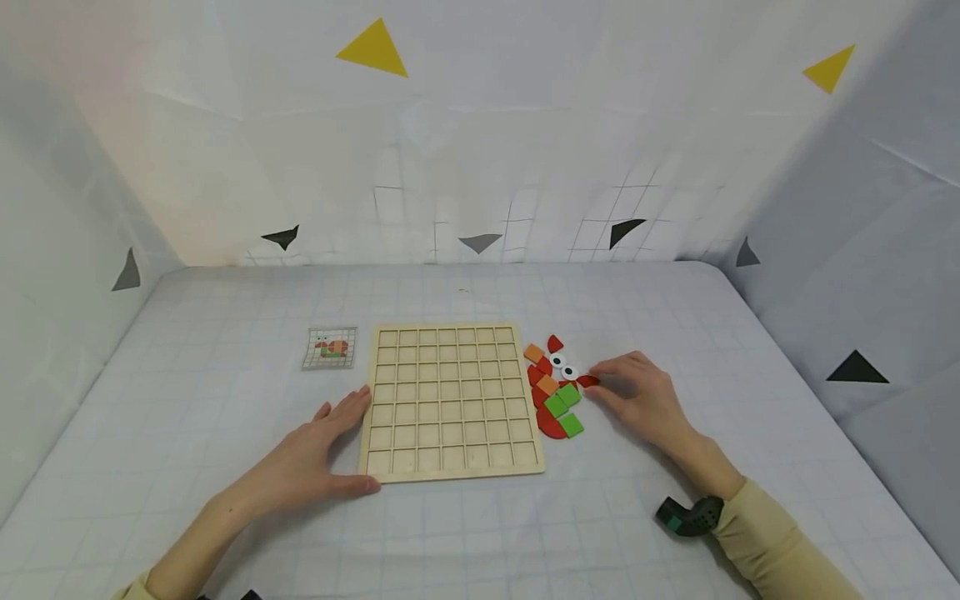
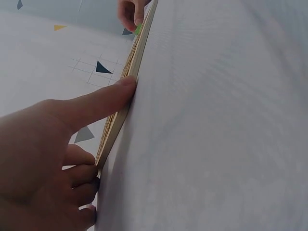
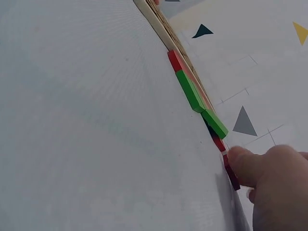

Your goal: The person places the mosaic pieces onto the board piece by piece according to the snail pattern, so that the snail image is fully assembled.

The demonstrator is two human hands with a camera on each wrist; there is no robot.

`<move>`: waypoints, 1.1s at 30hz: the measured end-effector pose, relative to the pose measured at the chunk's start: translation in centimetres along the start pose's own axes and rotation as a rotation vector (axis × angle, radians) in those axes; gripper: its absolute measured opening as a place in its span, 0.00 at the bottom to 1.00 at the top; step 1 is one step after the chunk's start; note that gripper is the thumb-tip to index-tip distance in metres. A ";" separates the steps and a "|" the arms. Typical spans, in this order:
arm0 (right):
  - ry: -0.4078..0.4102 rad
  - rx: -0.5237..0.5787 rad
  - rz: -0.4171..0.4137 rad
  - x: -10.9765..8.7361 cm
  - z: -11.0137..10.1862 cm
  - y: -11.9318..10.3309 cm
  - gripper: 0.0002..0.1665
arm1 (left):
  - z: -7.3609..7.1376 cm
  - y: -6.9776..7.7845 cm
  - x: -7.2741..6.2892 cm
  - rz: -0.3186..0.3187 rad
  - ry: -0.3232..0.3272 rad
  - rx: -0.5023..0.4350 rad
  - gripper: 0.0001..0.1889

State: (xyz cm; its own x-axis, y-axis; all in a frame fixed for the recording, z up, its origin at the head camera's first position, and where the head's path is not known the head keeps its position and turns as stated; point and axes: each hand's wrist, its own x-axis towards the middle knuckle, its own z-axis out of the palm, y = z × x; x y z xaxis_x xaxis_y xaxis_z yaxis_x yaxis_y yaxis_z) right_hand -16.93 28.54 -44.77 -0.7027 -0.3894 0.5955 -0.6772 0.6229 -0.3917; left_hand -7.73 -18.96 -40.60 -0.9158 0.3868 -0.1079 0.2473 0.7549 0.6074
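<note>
A pale wooden board (image 1: 452,402) with a grid of square cells lies flat on the table. My left hand (image 1: 300,458) touches the board's left edge, with its thumb at the near corner and the fingers spread farther up. To the right of the board is a loose group of flat pieces: red rounded ones (image 1: 550,423), green squares (image 1: 572,425), orange squares (image 1: 534,353) and two white eye pieces (image 1: 569,372). My right hand (image 1: 645,400) pinches a red piece (image 1: 587,381) at the group's right side. In the right wrist view, the thumb (image 3: 245,166) covers part of this red piece.
Left of the board's far corner lies a small picture card (image 1: 330,347) showing a coloured figure on a grid. White cloth walls with yellow and dark triangles stand behind and beside the table. A dark device (image 1: 690,516) is strapped to my right wrist.
</note>
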 end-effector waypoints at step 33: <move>0.057 0.020 0.123 0.5 -0.1 -1.2 0.19 | 0.1 -0.4 0.0 0.001 -0.003 -0.020 0.59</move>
State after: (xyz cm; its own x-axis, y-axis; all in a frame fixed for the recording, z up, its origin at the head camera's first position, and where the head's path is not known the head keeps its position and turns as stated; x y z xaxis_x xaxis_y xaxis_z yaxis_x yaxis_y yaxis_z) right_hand -16.46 27.68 -43.87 -0.7673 -0.2718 0.5808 -0.5915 0.6499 -0.4773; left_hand -7.81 -19.26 -40.93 -0.9147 0.3891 -0.1097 0.2417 0.7439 0.6230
